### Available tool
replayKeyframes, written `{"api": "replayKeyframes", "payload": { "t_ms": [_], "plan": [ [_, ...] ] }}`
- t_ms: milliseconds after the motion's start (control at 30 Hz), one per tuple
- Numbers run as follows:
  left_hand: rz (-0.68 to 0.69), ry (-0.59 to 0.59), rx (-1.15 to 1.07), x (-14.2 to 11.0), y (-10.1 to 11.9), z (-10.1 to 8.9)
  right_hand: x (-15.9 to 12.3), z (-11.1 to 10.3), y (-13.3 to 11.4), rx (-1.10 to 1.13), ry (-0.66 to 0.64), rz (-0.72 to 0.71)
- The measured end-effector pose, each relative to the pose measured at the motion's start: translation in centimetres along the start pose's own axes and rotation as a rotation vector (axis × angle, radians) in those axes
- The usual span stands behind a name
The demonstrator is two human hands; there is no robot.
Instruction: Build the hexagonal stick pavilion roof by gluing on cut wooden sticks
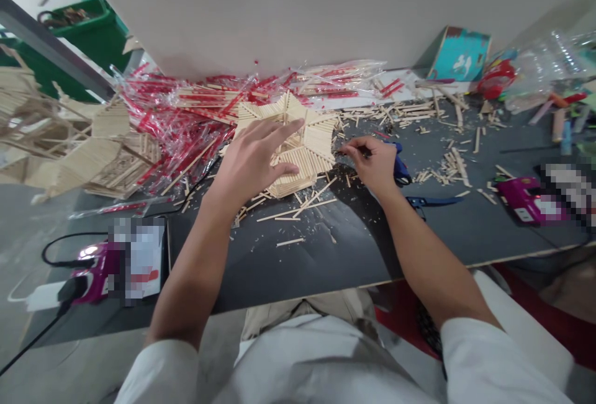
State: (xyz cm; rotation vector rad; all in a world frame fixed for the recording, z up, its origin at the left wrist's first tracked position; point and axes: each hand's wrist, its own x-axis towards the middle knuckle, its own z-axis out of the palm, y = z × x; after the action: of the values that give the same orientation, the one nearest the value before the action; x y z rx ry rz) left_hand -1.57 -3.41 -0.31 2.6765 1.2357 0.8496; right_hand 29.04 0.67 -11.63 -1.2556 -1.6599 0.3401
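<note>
A star-shaped model made of thin wooden sticks [316,137] stands on the dark table in front of me. My left hand [254,156] lies over its left side, thumb and fingers spread. Just off the model's right edge is my right hand [372,159], with thumb and fingertips pinched together. Whatever is between those fingertips is too small to make out. Behind the right hand lies a blue tool [401,165], partly covered, that looks like a glue gun. Blue-handled scissors or pliers [433,201] rest near my right wrist.
Red-and-clear plastic wrappers with sticks [186,112] are heaped at the back left. A larger wooden-stick model [69,143] stands far left. Purple power strips [95,270] sit at both ends. Stick scraps [447,168] litter the right side. A turquoise board [460,56] leans on the wall.
</note>
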Motion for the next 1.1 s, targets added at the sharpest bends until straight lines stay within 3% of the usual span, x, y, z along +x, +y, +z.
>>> {"api": "replayKeyframes", "payload": {
  "t_ms": [400, 733, 1100],
  "plan": [
    [-0.013, -0.002, 0.029, -0.2, -0.2, 0.0, 0.0, 0.4, 0.6, 0.011, 0.014, -0.026],
    [-0.027, 0.009, -0.002, -0.1, -0.1, 0.1, -0.2, 0.0, -0.4, -0.01, -0.029, -0.019],
    [-0.028, 0.005, -0.02, -0.1, -0.1, 0.1, -0.2, 0.5, 0.5, -0.079, 0.05, 0.025]
  ]
}}
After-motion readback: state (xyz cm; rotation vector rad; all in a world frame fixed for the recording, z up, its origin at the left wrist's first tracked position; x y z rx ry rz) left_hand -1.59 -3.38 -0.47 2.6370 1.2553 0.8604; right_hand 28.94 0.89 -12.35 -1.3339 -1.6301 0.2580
